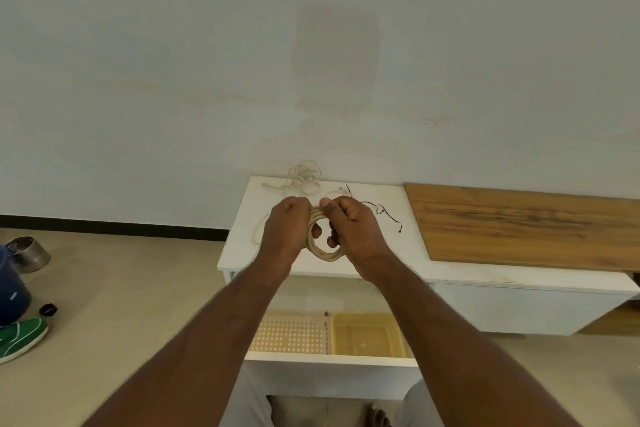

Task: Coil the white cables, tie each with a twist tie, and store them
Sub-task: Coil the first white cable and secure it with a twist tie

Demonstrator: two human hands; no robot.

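I hold a coiled white cable [323,253] above the white table top [398,263]. My left hand [285,230] grips the coil's left side and my right hand [351,227] grips its right side, fingers closed through the loop. A loose end of this cable trails off to the left on the table [258,230]. Another white cable [304,177] lies tangled at the table's back edge against the wall. A thin black twist tie [384,213] lies on the table just right of my right hand.
An open drawer [332,359] below the table holds a perforated cream tray [291,333] and a yellowish bin [367,334]. A wooden board [526,222] covers the table's right part. A metal bowl [29,253], blue container and green shoe [19,340] are on the floor at left.
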